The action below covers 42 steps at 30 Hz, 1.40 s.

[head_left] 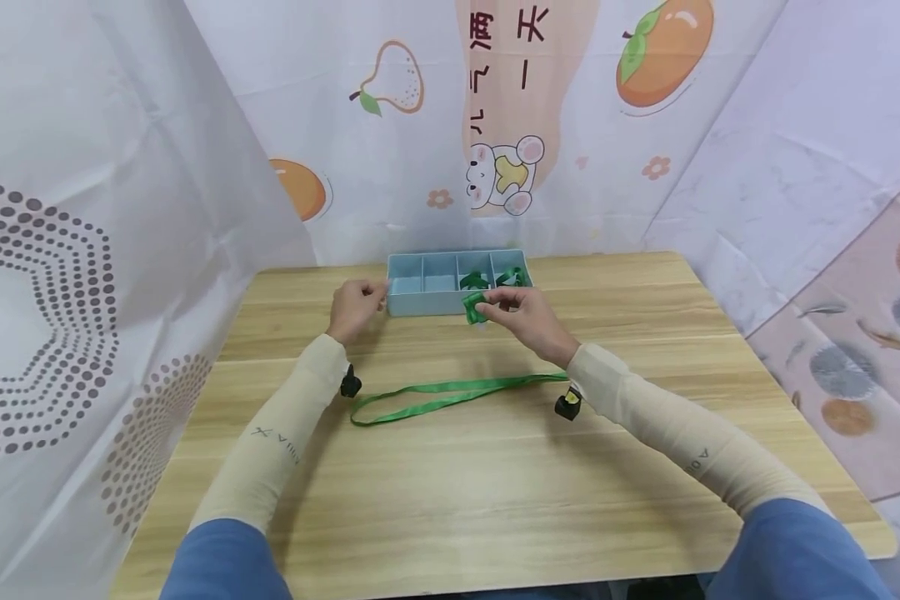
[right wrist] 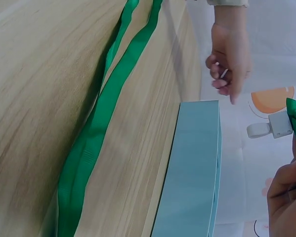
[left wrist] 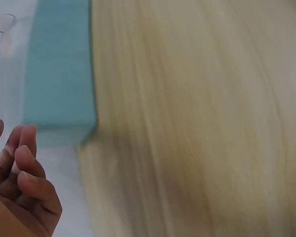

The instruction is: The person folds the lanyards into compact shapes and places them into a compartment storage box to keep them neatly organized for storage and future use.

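My right hand [head_left: 523, 315] pinches a folded green lanyard [head_left: 473, 307] in front of the blue compartment box [head_left: 427, 304]. A white plastic clip [right wrist: 280, 124] hangs from that bundle in the right wrist view. Beside the box's left end is my left hand [head_left: 356, 308], its fingers loosely bent and nothing seen between them. In the left wrist view, a gap parts the thumb from the fingertips [left wrist: 29, 136]. Folded green lanyards [head_left: 474, 281] lie in the two right-hand compartments; the two on the left hold nothing visible.
Another green lanyard [head_left: 420, 407] lies stretched in a long loop across the wooden table [head_left: 450, 492], between my forearms. Behind the box hangs a printed white cloth [head_left: 405, 167], with more cloth at both sides.
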Available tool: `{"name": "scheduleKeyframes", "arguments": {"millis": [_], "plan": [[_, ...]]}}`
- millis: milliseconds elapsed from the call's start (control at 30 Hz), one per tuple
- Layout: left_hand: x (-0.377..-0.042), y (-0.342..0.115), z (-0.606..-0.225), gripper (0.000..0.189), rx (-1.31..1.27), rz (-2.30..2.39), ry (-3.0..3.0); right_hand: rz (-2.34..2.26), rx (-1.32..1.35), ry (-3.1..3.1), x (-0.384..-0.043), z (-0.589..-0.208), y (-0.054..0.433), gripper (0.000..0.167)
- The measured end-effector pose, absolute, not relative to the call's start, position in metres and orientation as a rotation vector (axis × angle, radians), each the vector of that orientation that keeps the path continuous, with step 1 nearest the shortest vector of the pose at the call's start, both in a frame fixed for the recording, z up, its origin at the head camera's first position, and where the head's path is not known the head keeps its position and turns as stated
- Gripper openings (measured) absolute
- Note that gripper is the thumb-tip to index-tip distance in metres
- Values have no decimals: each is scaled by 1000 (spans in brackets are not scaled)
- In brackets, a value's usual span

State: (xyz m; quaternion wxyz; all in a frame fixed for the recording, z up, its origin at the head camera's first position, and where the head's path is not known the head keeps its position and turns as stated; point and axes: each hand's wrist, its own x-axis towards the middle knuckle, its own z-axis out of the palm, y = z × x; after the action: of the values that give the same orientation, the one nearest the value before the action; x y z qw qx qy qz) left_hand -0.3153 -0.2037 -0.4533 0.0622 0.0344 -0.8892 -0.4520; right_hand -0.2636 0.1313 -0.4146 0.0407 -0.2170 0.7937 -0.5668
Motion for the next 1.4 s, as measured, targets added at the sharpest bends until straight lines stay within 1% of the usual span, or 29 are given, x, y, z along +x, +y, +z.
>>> {"name": "scheduleKeyframes", "arguments": {"millis": [133, 300, 600, 833, 1067, 1400], "plan": [[-320, -211, -462, 41, 147, -1386, -2726, -1738, -649, 2429, -263, -415, 129, 25], [-327, -211, -465, 36, 186, -1537, -2705, -1727, -662, 2448, -266, -418, 127, 23], [-333, -212, -467, 43, 193, -1625, -2701, -1716, -690, 2473, -270, -418, 122, 23], [-333, -212, -467, 41, 203, -1654, -2690, -1696, -736, 2504, -275, -414, 116, 22], [-333, -213, -467, 37, 198, -1697, -2669, -1763, -784, 2502, -288, -408, 108, 20], [-334, -213, -471, 39, 211, -1703, -2671, -1810, -700, 2506, -311, -401, 89, 21]]}}
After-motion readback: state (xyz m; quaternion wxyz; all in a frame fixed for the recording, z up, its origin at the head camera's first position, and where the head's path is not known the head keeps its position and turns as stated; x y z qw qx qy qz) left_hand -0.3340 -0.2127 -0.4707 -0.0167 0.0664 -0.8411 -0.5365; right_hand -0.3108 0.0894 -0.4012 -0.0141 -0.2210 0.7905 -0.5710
